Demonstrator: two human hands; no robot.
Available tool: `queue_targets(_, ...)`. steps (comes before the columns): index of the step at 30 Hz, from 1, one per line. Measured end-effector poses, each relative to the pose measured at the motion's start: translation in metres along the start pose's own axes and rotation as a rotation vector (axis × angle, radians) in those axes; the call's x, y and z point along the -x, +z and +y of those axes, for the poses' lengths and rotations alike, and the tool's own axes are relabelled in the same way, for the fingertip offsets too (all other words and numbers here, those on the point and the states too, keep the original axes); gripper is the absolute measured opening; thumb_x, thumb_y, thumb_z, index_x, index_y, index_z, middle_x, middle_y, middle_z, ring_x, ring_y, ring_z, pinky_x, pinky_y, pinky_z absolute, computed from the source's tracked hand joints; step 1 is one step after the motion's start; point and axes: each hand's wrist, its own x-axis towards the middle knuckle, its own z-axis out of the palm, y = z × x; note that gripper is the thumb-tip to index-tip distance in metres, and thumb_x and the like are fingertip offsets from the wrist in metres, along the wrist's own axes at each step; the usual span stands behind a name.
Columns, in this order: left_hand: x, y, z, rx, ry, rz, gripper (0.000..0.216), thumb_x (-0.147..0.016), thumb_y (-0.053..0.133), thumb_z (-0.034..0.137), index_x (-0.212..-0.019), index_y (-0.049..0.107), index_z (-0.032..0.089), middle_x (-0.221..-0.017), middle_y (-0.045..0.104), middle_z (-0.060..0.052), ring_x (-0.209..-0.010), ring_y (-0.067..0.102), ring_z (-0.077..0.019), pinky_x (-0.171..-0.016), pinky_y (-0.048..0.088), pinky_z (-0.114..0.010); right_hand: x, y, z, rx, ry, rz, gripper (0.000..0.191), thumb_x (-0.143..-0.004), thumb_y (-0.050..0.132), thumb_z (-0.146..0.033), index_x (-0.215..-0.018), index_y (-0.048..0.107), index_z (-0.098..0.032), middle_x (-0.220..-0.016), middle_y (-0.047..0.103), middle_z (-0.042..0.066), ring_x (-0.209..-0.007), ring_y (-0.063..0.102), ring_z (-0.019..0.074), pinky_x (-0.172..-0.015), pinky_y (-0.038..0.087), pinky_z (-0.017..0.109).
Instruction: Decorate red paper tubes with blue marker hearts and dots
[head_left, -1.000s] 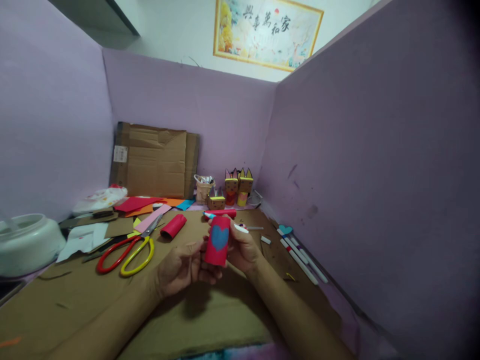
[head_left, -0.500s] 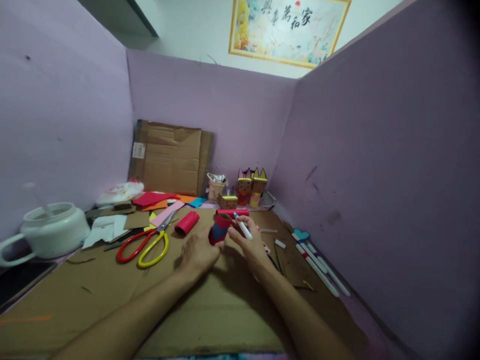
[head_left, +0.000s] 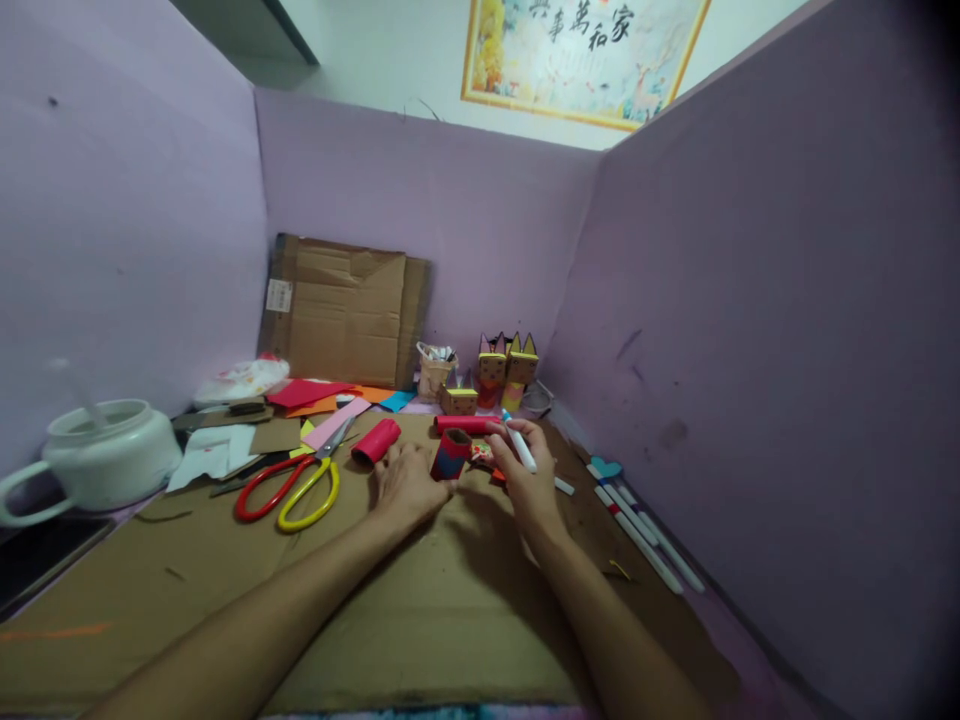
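A short red tube point(head_left: 451, 456) with a blue patch on its side stands upright on the cardboard mat, its hollow brown top showing. Just left of it lies my left hand point(head_left: 409, 485), fingers spread on the mat and thumb by the tube's base; whether the thumb touches is unclear. My right hand point(head_left: 529, 478), right of the tube, grips a white marker point(head_left: 521, 447) with a blue end pointing up and away. Behind the tube lies a longer red roll point(head_left: 469, 425). Another short red tube point(head_left: 376, 441) rests on its side beyond my left fingers.
Scissors point(head_left: 307, 490) with red and yellow handles lie at left, near coloured paper point(head_left: 311, 392) and a white pot point(head_left: 109, 455). Several white markers point(head_left: 637, 540) line the right wall. Cardboard cat figures point(head_left: 493, 370) and a pen cup point(head_left: 436, 375) stand at the back.
The blue-patched tube went from tilted between my hands to upright on the mat. My left hand has loosened from it, and my right hand moved right with the marker.
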Motion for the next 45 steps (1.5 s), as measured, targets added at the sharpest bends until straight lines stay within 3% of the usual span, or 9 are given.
queue_targets(7, -0.01, -0.037, -0.023, 0.027, -0.074, 0.06, 0.046, -0.064, 0.065, 0.024, -0.109, 0.067, 0.017, -0.119, 0.064, -0.017, -0.112, 0.056, -0.0354, -0.09, 0.042, -0.042, -0.009, -0.008, -0.002, -0.031, -0.053, 0.105, 0.038, -0.066, 0.071, -0.035, -0.094, 0.051, -0.021, -0.093, 0.069, 0.004, -0.079, 0.066, 0.0169, -0.064, 0.054, 0.029)
queue_targets(13, -0.066, -0.059, -0.019, 0.109, 0.091, 0.054, 0.033, -0.075, 0.052, 0.02, -0.102, 0.07, 0.015, -0.105, 0.071, -0.012, -0.099, 0.064, -0.0244, -0.085, 0.045, -0.031, -0.015, -0.01, -0.003, -0.093, -0.061, 0.204, 0.033, -0.064, 0.068, -0.026, -0.091, 0.049, -0.021, -0.088, 0.069, 0.003, -0.078, 0.065, 0.0167, -0.06, 0.053, 0.027)
queue_targets(19, -0.129, -0.028, 0.002, 0.089, 0.247, -0.118, 0.025, -0.069, 0.064, 0.018, -0.092, 0.071, 0.015, -0.094, 0.071, -0.011, -0.097, 0.062, -0.0278, -0.085, 0.045, -0.034, -0.018, -0.007, -0.005, -0.138, -0.051, 0.275, 0.03, -0.064, 0.065, -0.021, -0.09, 0.05, -0.022, -0.084, 0.068, 0.0, -0.071, 0.063, 0.0142, -0.055, 0.05, 0.023)
queue_targets(27, -0.141, 0.004, 0.005, 0.115, 0.279, -0.285, 0.022, -0.086, 0.06, 0.032, -0.095, 0.063, 0.013, -0.095, 0.066, -0.004, -0.084, 0.063, -0.0168, -0.077, 0.052, -0.037, -0.023, -0.01, -0.008, -0.207, -0.002, 0.308, 0.027, -0.064, 0.059, -0.017, -0.088, 0.048, -0.022, -0.078, 0.066, -0.002, -0.062, 0.059, 0.0116, -0.054, 0.048, 0.023)
queue_targets(30, -0.136, -0.005, 0.011, 0.162, 0.267, -0.204, 0.015, -0.079, 0.066, 0.025, -0.085, 0.066, 0.011, -0.076, 0.065, -0.002, -0.072, 0.061, -0.0151, -0.072, 0.049, -0.032, -0.023, -0.012, -0.009, -0.206, -0.013, 0.306, 0.027, -0.064, 0.058, -0.018, -0.089, 0.048, -0.022, -0.078, 0.065, -0.002, -0.059, 0.058, 0.0114, -0.055, 0.048, 0.024)
queue_targets(34, -0.112, -0.047, 0.008, 0.283, 0.206, 0.05, 0.034, -0.075, 0.06, 0.033, -0.099, 0.068, 0.009, -0.076, 0.067, -0.004, -0.075, 0.061, -0.0183, -0.066, 0.045, -0.028, -0.02, -0.013, -0.008, -0.124, -0.091, 0.259, 0.029, -0.065, 0.059, -0.023, -0.091, 0.047, -0.023, -0.082, 0.065, 0.0, -0.066, 0.059, 0.0135, -0.063, 0.049, 0.028)
queue_targets(37, -0.072, -0.085, -0.002, 0.541, 0.077, 0.274, 0.042, -0.069, 0.062, 0.042, -0.099, 0.066, 0.012, -0.073, 0.066, -0.004, -0.065, 0.06, -0.0179, -0.058, 0.045, -0.028, -0.015, -0.01, -0.008, 0.024, -0.133, 0.082, 0.039, -0.063, 0.067, -0.028, -0.096, 0.046, -0.024, -0.099, 0.065, 0.005, -0.085, 0.062, 0.018, -0.073, 0.051, 0.032)
queue_targets(39, -0.038, -0.1, -0.012, 0.766, 0.011, 0.318, 0.043, -0.063, 0.067, 0.044, -0.094, 0.066, 0.014, -0.069, 0.065, -0.002, -0.061, 0.059, -0.0168, -0.057, 0.046, -0.027, -0.012, -0.004, -0.007, 0.145, -0.132, -0.069, 0.046, -0.06, 0.071, -0.03, -0.099, 0.046, -0.024, -0.111, 0.062, 0.007, -0.096, 0.06, 0.0209, -0.076, 0.051, 0.033)
queue_targets(45, 0.028, -0.083, -0.042, 0.686, -0.011, 0.353, 0.05, -0.063, 0.067, 0.05, -0.1, 0.065, 0.017, -0.08, 0.068, -0.004, -0.068, 0.063, -0.0209, -0.063, 0.05, -0.031, -0.013, 0.027, 0.007, 0.683, -0.118, -0.323, 0.046, -0.059, 0.077, -0.035, -0.096, 0.052, -0.024, -0.087, 0.065, 0.0, -0.072, 0.059, 0.0178, -0.067, 0.046, 0.032)
